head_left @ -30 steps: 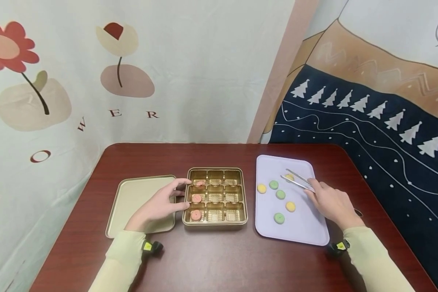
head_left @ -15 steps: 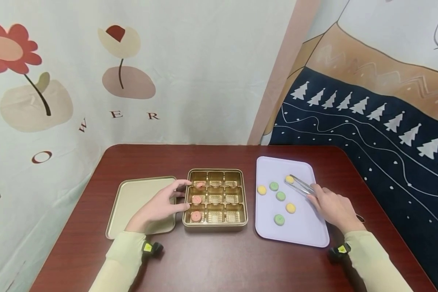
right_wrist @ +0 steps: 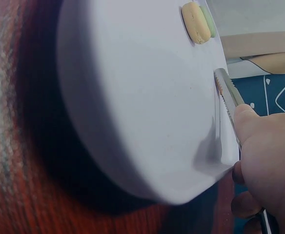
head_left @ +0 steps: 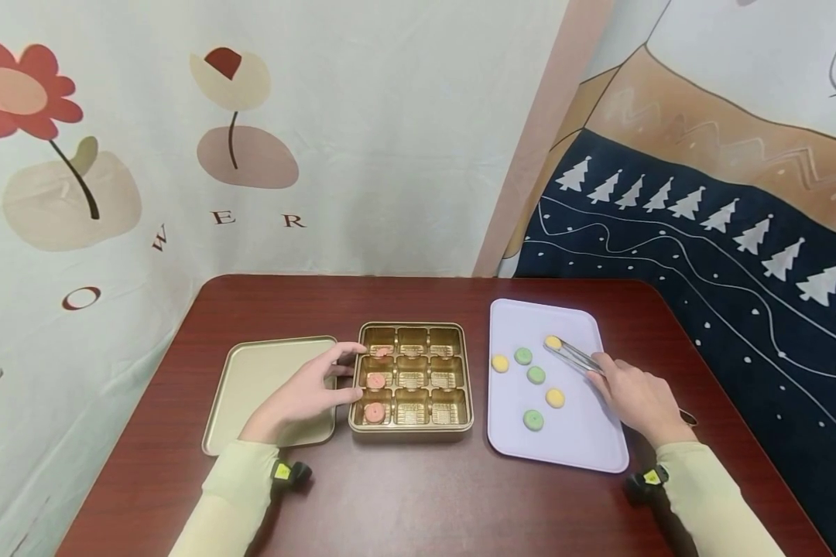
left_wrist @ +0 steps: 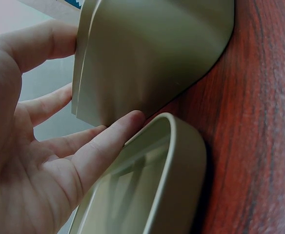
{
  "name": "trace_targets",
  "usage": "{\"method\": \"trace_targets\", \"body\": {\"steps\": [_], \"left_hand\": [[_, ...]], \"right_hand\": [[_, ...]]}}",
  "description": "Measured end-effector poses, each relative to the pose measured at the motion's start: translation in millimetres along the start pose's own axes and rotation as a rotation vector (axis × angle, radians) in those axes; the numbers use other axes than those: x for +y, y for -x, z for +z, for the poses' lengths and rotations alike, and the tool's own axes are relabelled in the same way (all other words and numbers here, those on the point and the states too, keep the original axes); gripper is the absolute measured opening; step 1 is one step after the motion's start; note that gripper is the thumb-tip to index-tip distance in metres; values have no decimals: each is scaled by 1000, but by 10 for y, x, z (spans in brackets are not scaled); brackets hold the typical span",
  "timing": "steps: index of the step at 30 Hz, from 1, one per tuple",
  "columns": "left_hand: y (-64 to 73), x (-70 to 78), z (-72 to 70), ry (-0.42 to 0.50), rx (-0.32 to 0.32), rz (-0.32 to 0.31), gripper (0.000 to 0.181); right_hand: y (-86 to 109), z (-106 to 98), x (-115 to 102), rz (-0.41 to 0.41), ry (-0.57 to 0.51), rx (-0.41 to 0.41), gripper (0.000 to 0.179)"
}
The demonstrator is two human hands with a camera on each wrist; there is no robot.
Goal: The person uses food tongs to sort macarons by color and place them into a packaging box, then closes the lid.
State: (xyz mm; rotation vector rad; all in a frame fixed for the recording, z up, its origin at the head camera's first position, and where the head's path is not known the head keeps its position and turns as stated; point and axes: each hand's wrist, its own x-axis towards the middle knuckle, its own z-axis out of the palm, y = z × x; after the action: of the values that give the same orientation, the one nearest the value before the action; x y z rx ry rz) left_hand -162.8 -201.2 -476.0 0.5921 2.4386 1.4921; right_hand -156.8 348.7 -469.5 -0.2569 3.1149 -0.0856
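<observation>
My left hand (head_left: 306, 394) steadies the gold tin box (head_left: 412, 430), its fingertips and thumb resting on the left side. In the left wrist view the fingers (left_wrist: 108, 146) are spread against the box's wall (left_wrist: 152, 53). A gold insert divides the box into compartments; pink macarons (head_left: 375, 412) sit in its left column. My right hand (head_left: 637, 398) holds metal tongs (head_left: 577, 356) over the lilac tray (head_left: 578, 441). The tongs' tips are at a yellow macaron (head_left: 553, 341) near the tray's far part, one on each side of it; firm contact is hard to tell.
More yellow macarons (head_left: 554, 398) and several green macarons (head_left: 532, 420) lie spread on the tray. The box's gold lid (head_left: 251, 387) lies left of the box, under my left hand. All stand on a dark red wooden table (head_left: 418, 495), with printed curtains behind.
The tongs' tips have moved down onto the far yellow macaron and closed in around it. My left hand and the box have stayed in place.
</observation>
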Motion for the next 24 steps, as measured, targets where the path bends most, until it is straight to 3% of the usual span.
{"method": "trace_targets", "body": {"steps": [24], "left_hand": [[-5,9,3,-7,-1,-13,65]], "right_hand": [[20,-42,-24,1,-25,5,56]]}}
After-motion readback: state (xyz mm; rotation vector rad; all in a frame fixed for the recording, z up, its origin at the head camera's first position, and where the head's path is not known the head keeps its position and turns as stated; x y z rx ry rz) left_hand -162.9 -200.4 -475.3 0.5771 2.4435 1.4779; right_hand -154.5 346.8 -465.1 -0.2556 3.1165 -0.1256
